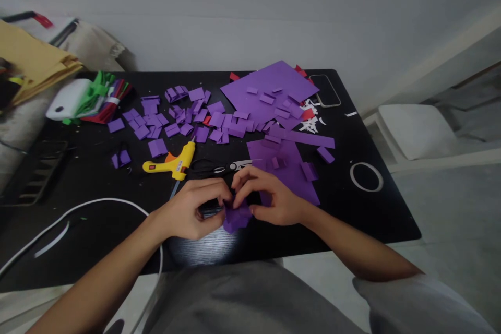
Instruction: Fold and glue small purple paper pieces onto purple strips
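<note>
Near the front of the black table, my left hand (pixel 198 206) and my right hand (pixel 270 195) are both closed on a folded purple paper piece (pixel 236 219). The left fingers pinch its left side, and the right fingers press on its top and right side. Its exact shape is partly hidden by the fingers. Just beyond the hands lie scissors (pixel 219 168) with black handles, their blades pointing right. A yellow glue gun (pixel 172 163) rests on its side to the left of them.
Many small folded purple papers (pixel 156 120) are scattered across the table's back half. Purple sheets (pixel 270 88) lie at the back right, beside a phone (pixel 325 90) and white paper scraps (pixel 310 123). A tape ring (pixel 366 176) sits at right. A white cable (pixel 105 200) curves along the left.
</note>
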Available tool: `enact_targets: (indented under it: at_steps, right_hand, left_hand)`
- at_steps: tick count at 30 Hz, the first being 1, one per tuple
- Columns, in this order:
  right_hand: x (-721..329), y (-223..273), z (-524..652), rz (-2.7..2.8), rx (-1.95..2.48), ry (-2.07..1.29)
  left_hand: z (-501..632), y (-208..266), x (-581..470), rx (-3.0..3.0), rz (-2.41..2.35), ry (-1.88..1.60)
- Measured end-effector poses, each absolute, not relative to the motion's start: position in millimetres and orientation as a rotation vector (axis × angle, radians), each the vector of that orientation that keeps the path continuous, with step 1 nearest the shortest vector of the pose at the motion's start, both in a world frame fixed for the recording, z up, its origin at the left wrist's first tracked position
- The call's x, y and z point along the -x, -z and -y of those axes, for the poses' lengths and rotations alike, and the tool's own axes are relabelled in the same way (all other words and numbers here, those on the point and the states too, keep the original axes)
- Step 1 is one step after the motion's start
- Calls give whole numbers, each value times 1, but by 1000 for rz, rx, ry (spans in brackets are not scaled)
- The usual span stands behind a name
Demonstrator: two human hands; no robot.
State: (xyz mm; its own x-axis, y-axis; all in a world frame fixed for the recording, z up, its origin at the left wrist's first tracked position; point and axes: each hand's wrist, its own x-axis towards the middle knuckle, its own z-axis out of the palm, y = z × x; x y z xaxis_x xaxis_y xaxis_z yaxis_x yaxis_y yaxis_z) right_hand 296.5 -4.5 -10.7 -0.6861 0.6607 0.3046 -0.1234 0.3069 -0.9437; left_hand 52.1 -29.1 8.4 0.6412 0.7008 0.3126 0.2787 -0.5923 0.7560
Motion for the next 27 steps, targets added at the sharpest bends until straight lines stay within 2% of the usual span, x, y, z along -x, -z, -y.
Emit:
enact_targets:
  at_steps: [27]
  right_hand:
    - [-297,12,8,1801,591,-1360]
  left_hand:
    - [27,-11,-51,-2157,-743,-880]
